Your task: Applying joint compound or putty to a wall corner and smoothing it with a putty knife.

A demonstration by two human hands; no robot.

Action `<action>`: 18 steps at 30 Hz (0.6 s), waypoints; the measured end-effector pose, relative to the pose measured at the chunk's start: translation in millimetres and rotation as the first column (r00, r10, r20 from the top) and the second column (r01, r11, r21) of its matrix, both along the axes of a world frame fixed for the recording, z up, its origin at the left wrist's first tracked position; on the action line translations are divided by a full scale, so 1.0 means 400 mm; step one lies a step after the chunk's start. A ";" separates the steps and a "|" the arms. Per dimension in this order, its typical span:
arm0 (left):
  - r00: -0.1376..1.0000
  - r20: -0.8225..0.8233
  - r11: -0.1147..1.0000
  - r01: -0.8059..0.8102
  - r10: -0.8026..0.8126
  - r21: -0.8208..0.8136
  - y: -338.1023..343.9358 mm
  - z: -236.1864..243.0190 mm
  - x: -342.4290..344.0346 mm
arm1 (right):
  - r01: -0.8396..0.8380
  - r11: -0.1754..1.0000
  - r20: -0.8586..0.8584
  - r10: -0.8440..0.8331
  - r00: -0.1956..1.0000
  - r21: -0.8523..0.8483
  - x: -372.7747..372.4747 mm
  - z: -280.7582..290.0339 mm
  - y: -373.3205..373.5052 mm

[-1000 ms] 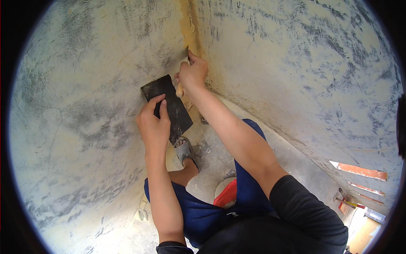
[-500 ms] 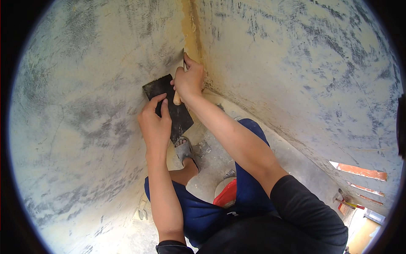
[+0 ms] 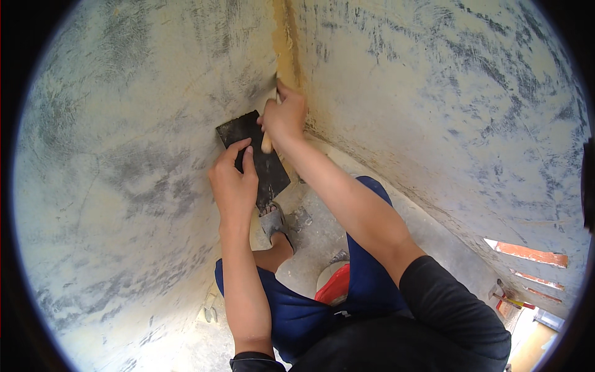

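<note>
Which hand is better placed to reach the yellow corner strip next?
Right, I'd judge: the right hand grips a wooden-handled tool beside the yellow corner strip; the left hand holds a black board lower in view.

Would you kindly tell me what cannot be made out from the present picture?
In the head view:
- Left hand: some fingers, hidden behind the hand itself.
- Black board: underside turned away.
- Wooden-handled tool: blade shape, partly covered by the right hand.
- Red object: partly behind the blue shorts.
- Dark object: cut off at the right rim.
</note>
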State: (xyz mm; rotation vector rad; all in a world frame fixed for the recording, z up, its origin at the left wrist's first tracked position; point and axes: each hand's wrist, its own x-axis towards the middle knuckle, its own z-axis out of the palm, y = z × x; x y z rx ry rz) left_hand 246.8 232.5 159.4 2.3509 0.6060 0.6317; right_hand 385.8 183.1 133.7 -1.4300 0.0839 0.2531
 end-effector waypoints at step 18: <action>0.998 -0.053 0.999 -0.019 0.017 -0.047 0.000 0.005 -0.007 | 0.027 0.999 0.033 -0.026 0.999 -0.017 -0.012 0.005 0.008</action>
